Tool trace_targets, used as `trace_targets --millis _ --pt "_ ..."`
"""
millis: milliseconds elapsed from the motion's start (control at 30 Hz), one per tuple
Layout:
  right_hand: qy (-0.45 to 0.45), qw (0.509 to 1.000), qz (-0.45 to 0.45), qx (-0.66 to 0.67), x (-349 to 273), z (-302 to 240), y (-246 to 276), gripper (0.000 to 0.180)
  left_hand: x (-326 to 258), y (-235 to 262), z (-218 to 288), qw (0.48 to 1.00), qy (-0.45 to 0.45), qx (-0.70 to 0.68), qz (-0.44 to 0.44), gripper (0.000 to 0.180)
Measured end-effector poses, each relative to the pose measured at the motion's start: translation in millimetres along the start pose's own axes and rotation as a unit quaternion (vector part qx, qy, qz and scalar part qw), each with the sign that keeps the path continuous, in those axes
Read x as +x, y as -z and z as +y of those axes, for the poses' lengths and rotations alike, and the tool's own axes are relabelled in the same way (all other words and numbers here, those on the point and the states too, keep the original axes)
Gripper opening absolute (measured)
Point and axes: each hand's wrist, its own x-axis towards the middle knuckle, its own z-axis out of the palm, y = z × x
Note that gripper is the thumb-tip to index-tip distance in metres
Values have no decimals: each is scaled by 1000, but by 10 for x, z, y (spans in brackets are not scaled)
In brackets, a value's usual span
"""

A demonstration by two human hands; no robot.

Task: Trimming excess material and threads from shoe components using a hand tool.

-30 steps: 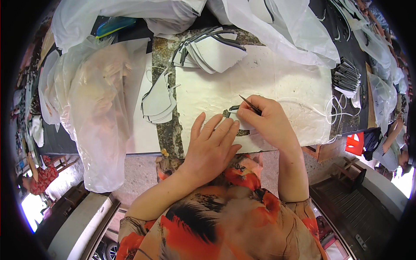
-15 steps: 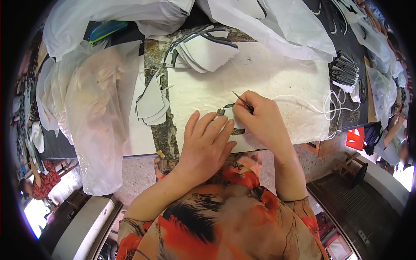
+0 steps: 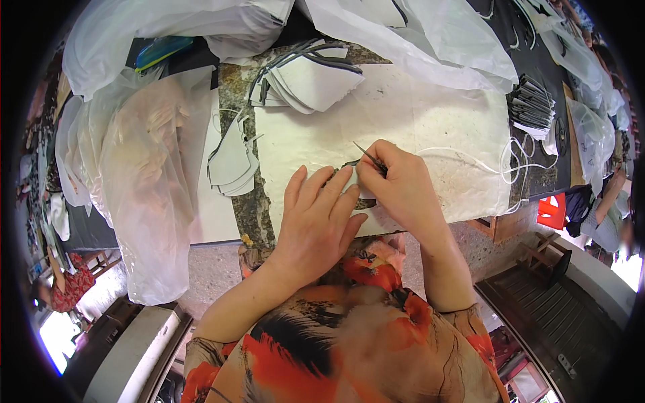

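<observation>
White and rough, the work board [image 3: 430, 127] takes up the middle of our bench. Our left hand [image 3: 316, 225] lies flat on it with the fingers spread and released, pressing down a small pale cut piece [image 3: 356, 185] with a dark edge, most of it hidden under our fingertips. Our right hand [image 3: 403, 188] is closed around a thin dark tool [image 3: 368, 154], gripped like a pen, its point angled up and to the left just above the piece. Touching the piece from the right, this hand sits just beside the left one. Further up the board lies a fanned stack of pale cut pieces [image 3: 316, 80], and a smaller pile [image 3: 232, 161] sits at the board's left edge. Clear plastic bags [image 3: 141, 168] bulge at our left.
</observation>
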Motion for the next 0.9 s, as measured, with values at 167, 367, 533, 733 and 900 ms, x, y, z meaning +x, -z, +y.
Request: trace_targets --millis 167,367,533,733,900 --pt "-11 1000 -4 1 -5 -12 32 18 -1 -11 9 1000 12 19 -7 40" --pt "-9 1000 -8 5 29 10 186 21 1 -19 -10 1000 9 28 -2 38" --pt "6 1000 -22 7 68 64 212 22 29 -21 7 999 20 29 1 48" --pt "-16 999 -44 13 79 80 230 23 58 -35 30 999 28 29 2 59" --pt "-21 998 -54 33 93 113 253 23 71 -102 35 998 29 50 10 57"
